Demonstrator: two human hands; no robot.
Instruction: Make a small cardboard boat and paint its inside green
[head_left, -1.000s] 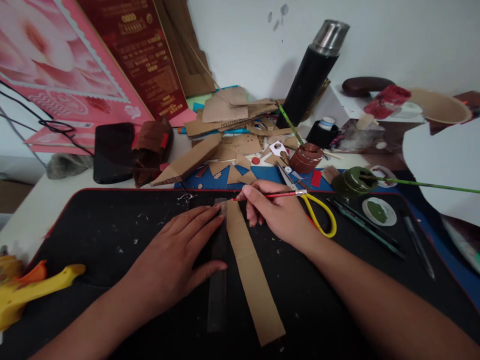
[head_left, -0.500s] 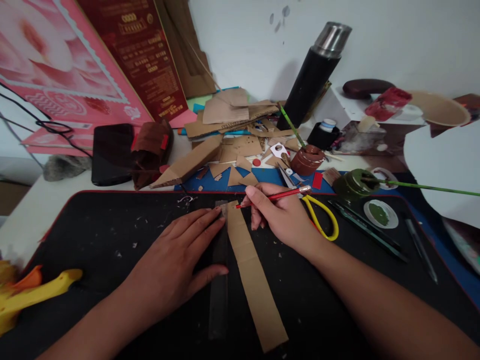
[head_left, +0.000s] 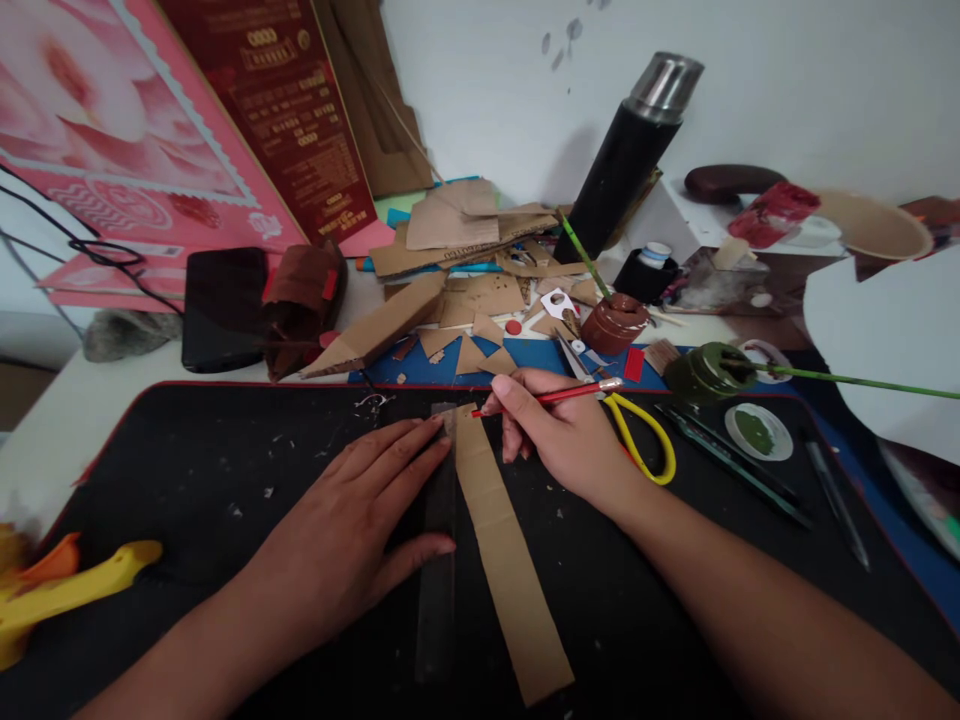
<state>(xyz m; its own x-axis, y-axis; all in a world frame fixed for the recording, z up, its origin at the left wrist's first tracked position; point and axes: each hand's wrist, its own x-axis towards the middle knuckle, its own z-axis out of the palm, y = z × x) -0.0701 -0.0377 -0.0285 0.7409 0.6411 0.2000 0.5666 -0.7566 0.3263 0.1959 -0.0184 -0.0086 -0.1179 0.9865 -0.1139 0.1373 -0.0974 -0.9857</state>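
My left hand (head_left: 352,520) lies flat with fingers spread on a dark ruler (head_left: 436,590) that runs along the left edge of a long cardboard strip (head_left: 504,545). Both rest on the black mat (head_left: 225,470). My right hand (head_left: 559,430) grips a red pencil (head_left: 555,396); its tip touches the top end of the strip next to the ruler.
Yellow-handled scissors (head_left: 641,430) lie just right of my right hand. Behind the mat sit a cardboard scrap pile (head_left: 465,260), a black flask (head_left: 622,160), a brown paint pot (head_left: 613,322), a green paint pot (head_left: 705,372) with a brush. A yellow glue gun (head_left: 67,590) lies at far left.
The pencil tip has shifted slightly rightward and down onto the strip's top end. My left hand stays pressed on the ruler.
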